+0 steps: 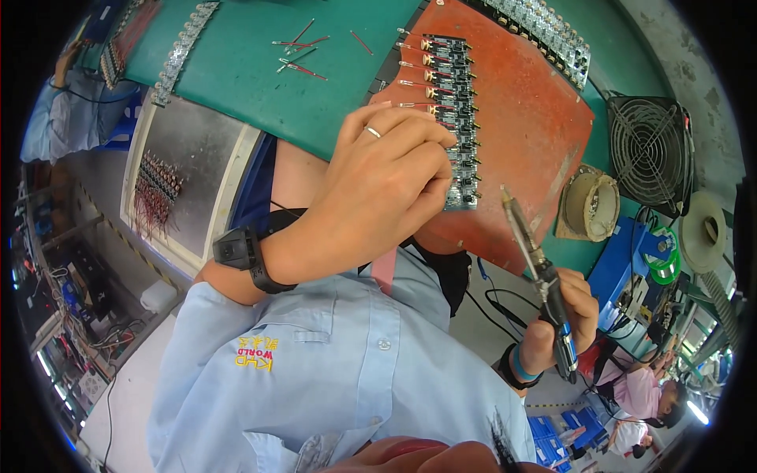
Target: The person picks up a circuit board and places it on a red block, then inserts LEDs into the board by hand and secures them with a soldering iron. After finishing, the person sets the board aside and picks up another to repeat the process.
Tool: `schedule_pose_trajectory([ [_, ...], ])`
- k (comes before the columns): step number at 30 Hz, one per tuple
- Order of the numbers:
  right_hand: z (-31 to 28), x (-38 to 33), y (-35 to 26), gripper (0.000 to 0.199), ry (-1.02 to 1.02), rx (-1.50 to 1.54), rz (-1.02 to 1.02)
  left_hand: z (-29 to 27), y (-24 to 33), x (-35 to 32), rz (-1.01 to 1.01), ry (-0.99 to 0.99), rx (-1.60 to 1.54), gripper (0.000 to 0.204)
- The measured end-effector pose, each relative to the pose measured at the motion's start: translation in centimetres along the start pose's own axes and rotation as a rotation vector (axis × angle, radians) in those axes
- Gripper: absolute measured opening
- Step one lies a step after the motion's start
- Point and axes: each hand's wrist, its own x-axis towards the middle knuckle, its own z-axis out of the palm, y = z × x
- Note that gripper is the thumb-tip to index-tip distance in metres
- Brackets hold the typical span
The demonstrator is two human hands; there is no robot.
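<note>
A strip of small black circuit boards (465, 122) lies on a reddish-brown mat (528, 126), with red wire leads sticking out along its left side. My left hand (394, 169) is over the strip's lower left part, fingers curled and closed at its edge. Whatever those fingers pinch is hidden beneath them. In my right hand (579, 307) I grip a soldering iron (544, 276), fingers wrapped round its black and blue handle. The iron's tip points up and left above the mat, to the right of the strip and apart from it.
Loose red-wired parts (303, 67) lie on the green table mat (236, 55). Another board strip (185, 51) is at the far left, and more boards (552, 39) at the far right. A round tip-cleaning holder (595, 205) and a black fan (650, 154) stand at right.
</note>
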Motion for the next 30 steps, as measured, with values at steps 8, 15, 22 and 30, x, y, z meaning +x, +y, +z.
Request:
schedule_pose_trajectory([
  [8, 0.6, 1.1, -0.7, 0.044, -0.220, -0.181, 0.035, 0.1, 0.0, 0.0, -0.012, 0.004, 0.004, 0.011],
  [15, 0.8, 1.4, -0.7, 0.043, -0.242, -0.204, 0.057, 0.3, -0.1, -0.1, -0.007, 0.025, 0.001, 0.012],
  [22, 0.6, 1.7, -0.9, 0.046, -0.297, -0.220, 0.059, 0.3, -0.1, 0.0, -0.011, 0.022, -0.009, 0.012],
  [30, 0.9, 2.9, -2.5, 0.046, -0.397, -0.335, 0.010, 0.2, 0.0, 0.0, -0.012, 0.009, 0.011, 0.012],
])
